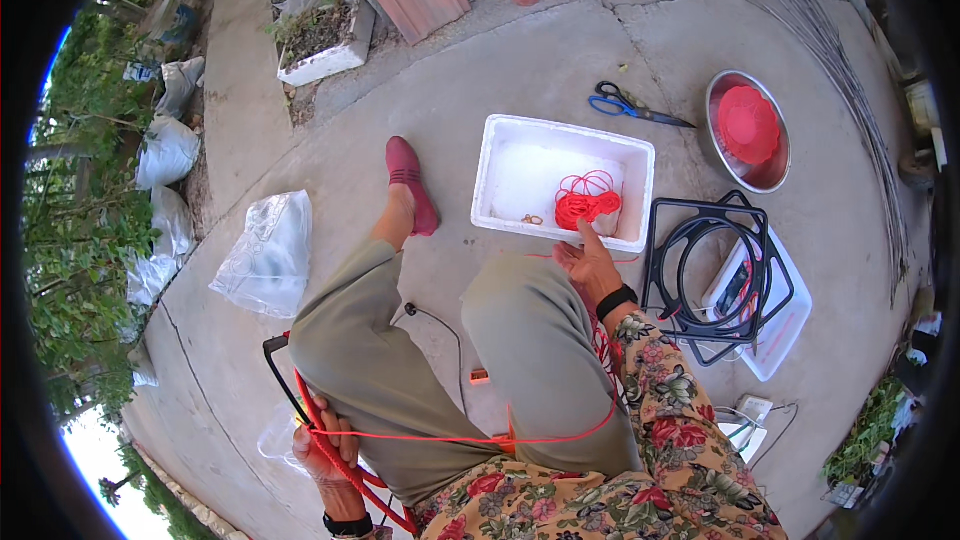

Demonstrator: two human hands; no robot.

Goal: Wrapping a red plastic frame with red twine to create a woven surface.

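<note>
The right knee (515,290) is bent (the left leg (350,310) also, opened outward). Just to its right, the right hand (588,265) reaches forward, index finger (587,231) extended. The left hand (326,443), left of this knee, has fingers curled.

The box (515,168) is open above, so the right hand (592,262) has a free path over the near wall to the yarn (578,208); at floor level the walls block it. Rightward, the rack (652,250) leaves only a narrow slot beside the box and covers part of the tray (785,342). Scissors (640,112) lie across the gap toward the bowl (714,130). Between the hands, the right knee (515,305) and a taut-looking strand (450,438) obstruct; room around the left hand (328,445) is hard to judge.
</note>
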